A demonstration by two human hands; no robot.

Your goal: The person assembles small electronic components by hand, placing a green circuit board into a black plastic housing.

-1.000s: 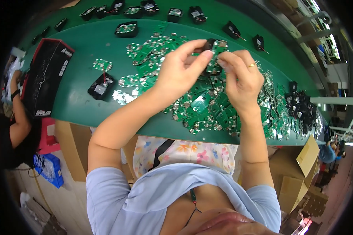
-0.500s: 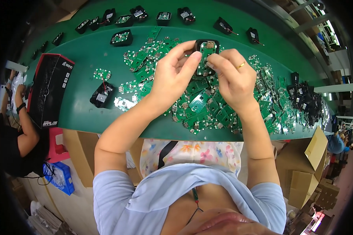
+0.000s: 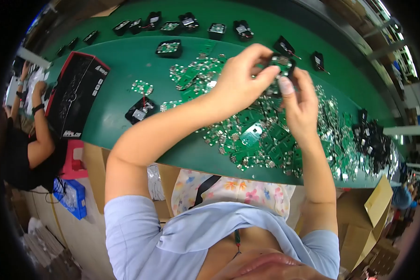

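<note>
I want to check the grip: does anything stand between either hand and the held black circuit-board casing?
Nothing visible does: the left hand and right hand both touch the black circuit-board casing. The loose circuit boards lie below, not in between.

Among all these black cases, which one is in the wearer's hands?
The black case held between left hand and right hand, above the loose green boards. The other cases rest out of this person's grip.

Bare tabletop (image 3: 114,95) beside the black box (image 3: 77,95) leaves passage; heaped circuit boards (image 3: 276,134) obstruct the middle.
</note>
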